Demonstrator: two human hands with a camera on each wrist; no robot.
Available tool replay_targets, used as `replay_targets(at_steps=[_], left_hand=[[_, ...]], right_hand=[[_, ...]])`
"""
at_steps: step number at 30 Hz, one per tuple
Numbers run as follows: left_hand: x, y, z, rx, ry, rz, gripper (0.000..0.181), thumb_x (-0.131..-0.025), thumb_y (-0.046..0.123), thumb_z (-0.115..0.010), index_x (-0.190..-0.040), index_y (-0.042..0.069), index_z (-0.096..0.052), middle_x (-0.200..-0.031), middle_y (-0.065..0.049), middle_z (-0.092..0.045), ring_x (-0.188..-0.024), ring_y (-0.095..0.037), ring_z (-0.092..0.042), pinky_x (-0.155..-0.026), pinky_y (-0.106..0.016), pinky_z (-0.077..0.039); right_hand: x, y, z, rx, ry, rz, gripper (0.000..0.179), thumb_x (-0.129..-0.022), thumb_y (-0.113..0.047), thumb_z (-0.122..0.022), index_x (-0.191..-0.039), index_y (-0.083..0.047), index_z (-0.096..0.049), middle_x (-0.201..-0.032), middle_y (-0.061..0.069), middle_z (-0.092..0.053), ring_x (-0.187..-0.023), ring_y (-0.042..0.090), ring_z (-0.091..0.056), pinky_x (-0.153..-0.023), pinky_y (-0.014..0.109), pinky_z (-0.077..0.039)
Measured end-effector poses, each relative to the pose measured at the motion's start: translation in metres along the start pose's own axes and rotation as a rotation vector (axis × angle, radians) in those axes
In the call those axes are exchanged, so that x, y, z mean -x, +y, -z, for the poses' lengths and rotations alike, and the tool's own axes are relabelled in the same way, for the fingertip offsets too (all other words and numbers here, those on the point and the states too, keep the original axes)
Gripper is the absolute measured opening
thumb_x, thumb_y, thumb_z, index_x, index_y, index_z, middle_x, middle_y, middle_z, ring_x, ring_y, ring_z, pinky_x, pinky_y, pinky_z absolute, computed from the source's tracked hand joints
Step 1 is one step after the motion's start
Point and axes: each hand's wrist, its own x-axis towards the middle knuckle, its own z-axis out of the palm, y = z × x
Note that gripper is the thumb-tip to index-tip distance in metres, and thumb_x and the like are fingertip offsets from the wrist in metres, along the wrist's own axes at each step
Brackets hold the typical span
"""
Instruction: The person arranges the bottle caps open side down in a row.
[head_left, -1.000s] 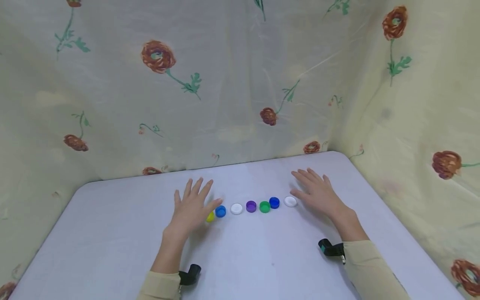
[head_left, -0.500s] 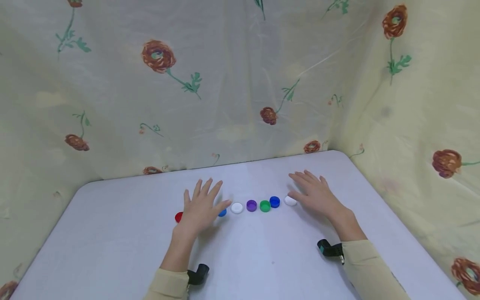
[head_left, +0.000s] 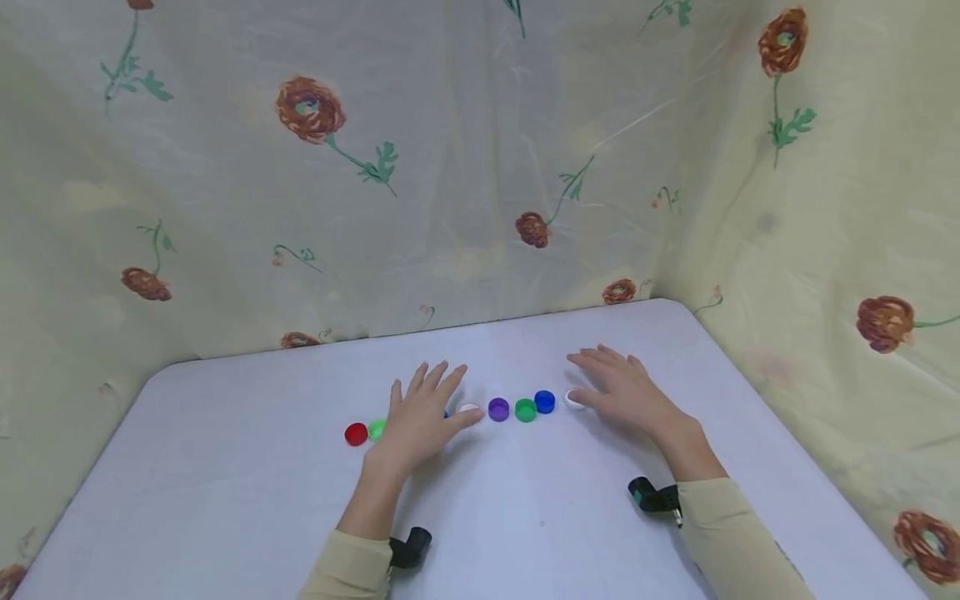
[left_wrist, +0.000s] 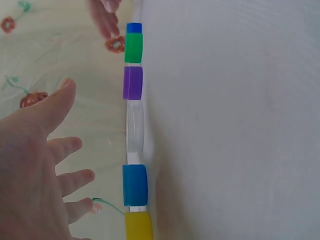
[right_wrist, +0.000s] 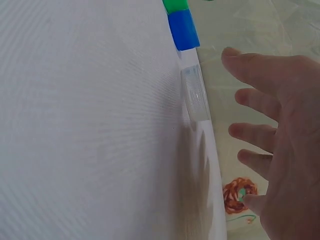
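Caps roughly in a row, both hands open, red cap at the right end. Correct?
Not quite: the red cap is at the left end, as the head view shows. The caps are roughly in a row, and the left hand and right hand are open.

Head view, both wrist views: no lettering, label, brand mark, number or sign legible on anything in sight.
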Motion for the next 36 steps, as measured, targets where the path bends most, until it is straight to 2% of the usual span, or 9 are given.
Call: replay_targets(at_steps=[15,22,36], left_hand=[[-0.008,0.020,-0.011,0.007,-0.015,-0.035,0.076,-0.090,0.066,-0.056,-0.154,0.031,-0.035,-0.163,-0.004,-0.031,-0.155,-0.034,-0.016,-0.120,-0.069,-0.009],[-0.014,0.030,-0.017,-0.007,-0.049,-0.062,0.075,-0.091,0.065,-0.055,-0.154,0.031,-0.035,-0.164,-0.004,-0.031,-0.155,-0.034,-0.017,-0.120,-0.068,-0.010],[-0.021,0.047,-0.028,-0.011,-0.069,-0.098,0.075,-0.091,0.065,-0.055,-0.154,0.032,-0.034,-0.163,-0.004,-0.032,-0.155,-0.034,-0.018,-0.120,-0.068,-0.011]], right_hand=[[0.000,0.001,-0.003,0.010,-0.032,-0.027,0.057,-0.092,-0.043,-0.066,-0.142,-0.017,-0.055,-0.152,0.014,-0.048,-0.147,0.038,-0.033,-0.117,0.069,-0.017],[0.001,0.002,-0.004,0.006,-0.039,-0.035,0.054,-0.091,-0.041,-0.068,-0.138,-0.017,-0.059,-0.150,0.014,-0.050,-0.146,0.037,-0.035,-0.117,0.069,-0.017],[0.002,0.003,-0.003,0.015,-0.024,-0.026,0.050,-0.090,-0.039,-0.069,-0.132,-0.014,-0.064,-0.146,0.014,-0.054,-0.144,0.036,-0.039,-0.116,0.069,-0.019]])
